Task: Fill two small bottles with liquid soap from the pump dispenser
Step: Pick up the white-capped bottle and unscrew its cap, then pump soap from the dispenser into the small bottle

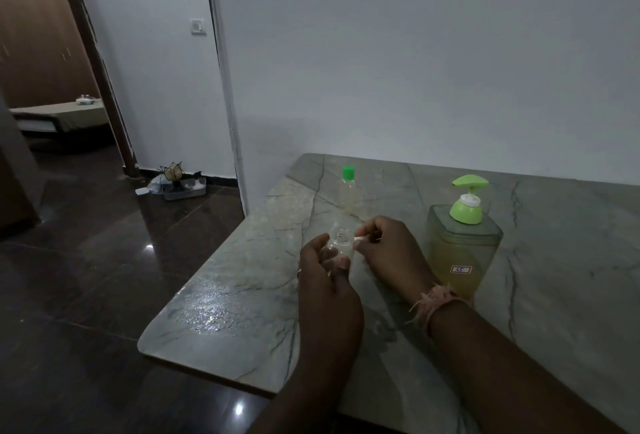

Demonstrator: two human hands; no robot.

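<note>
My left hand (327,270) grips a small clear bottle (341,241) above the marble table; its threaded neck is bare and uncapped. Just to its right, my right hand (384,246) pinches a small pale cap (360,238) between its fingertips, close to the bottle's neck. A second small bottle (347,191) with a green cap stands upright farther back on the table. The square pump dispenser (462,250), with yellowish soap inside and a light-green pump head, stands to the right of my right hand.
The marble table (221,312) ends in a rounded corner at the left, with dark glossy floor below. A white wall rises behind the table. A tray of clutter (180,184) sits on the floor by a doorway at the left.
</note>
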